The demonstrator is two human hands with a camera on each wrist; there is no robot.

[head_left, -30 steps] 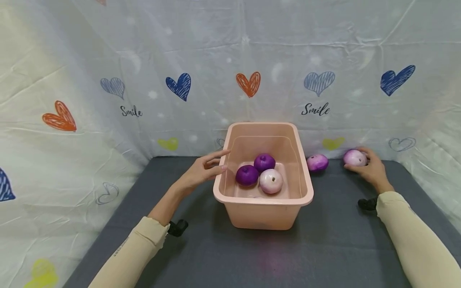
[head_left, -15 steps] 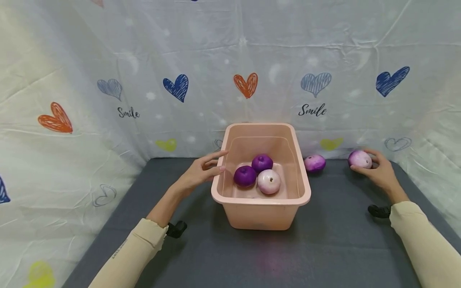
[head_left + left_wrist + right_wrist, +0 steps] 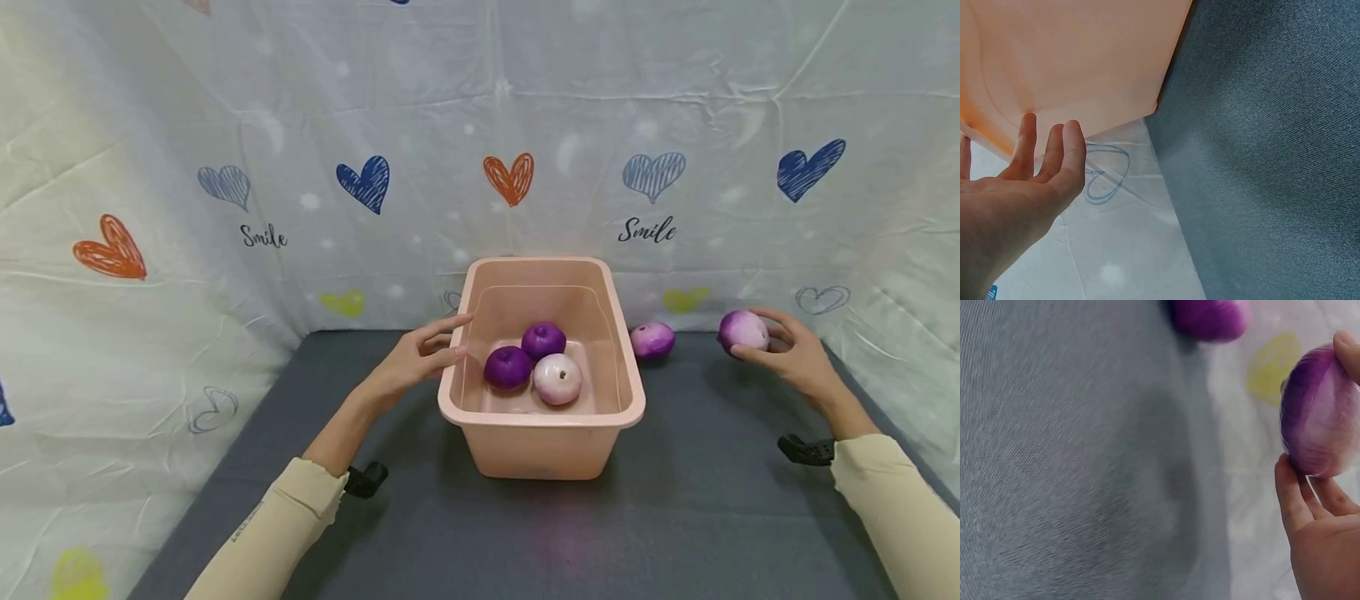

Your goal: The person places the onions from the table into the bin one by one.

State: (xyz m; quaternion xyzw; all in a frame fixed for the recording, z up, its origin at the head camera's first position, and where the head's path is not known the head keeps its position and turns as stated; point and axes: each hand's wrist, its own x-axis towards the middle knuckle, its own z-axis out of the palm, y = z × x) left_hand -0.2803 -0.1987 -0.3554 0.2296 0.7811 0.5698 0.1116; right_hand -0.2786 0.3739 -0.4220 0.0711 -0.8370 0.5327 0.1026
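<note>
Left hand [image 3: 408,364]: fingers straight, touching the tub's [image 3: 542,417] left wall; tub holds three onions; loose onion [image 3: 652,340] just right of tub; right hand [image 3: 791,357], further right, grip clamped on purple-white onion [image 3: 742,331], glossy, round; risk: fingertip hold slips, onion rolls off bench [image 3: 675,517].

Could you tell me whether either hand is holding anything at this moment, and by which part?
The right hand holds a purple-and-white onion by its rounded sides, between fingertips and thumb. The left hand holds nothing; its straight fingers lie against the pink tub.
</note>
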